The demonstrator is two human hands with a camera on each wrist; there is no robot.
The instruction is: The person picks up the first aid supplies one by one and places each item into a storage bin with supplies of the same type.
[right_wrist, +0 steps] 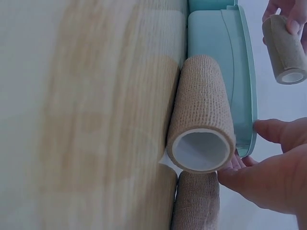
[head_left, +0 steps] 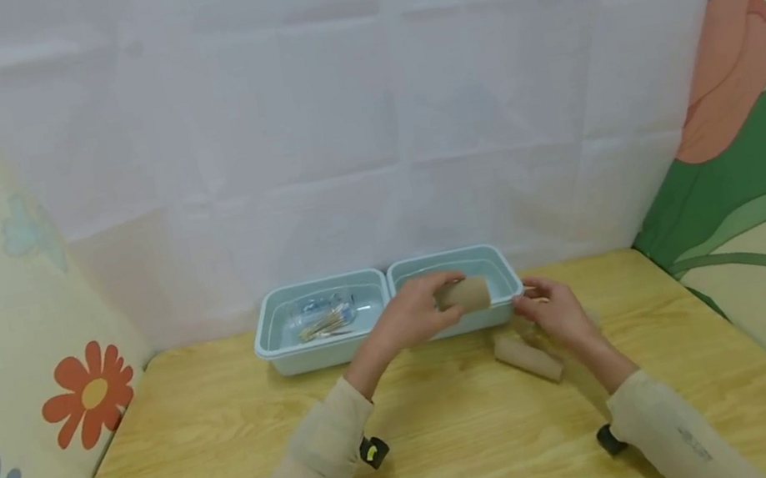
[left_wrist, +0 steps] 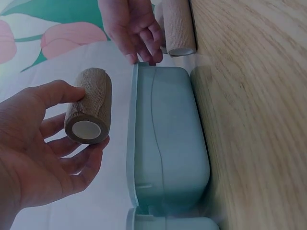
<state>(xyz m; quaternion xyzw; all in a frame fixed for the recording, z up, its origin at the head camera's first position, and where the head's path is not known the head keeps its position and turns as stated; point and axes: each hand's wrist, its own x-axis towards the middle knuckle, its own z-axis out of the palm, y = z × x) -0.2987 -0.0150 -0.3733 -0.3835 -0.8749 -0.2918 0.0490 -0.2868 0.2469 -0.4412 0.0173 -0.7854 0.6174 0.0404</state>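
Behind the wooden table [head_left: 181, 442] hangs a white sheet. Two pale blue bins stand at its back edge. Above the right bin [head_left: 502, 266] the left hand [head_left: 414, 314] holds a tan bandage roll [head_left: 466, 293] between thumb and fingers. Beside this bin's right corner the right hand [head_left: 555, 312] touches the rim with loosely bent fingers, holding nothing, and two more rolls [head_left: 528, 357] lie just in front of it.

Left hand [head_left: 414, 314] fingers curled in a grip, right hand [head_left: 555, 314] relaxed
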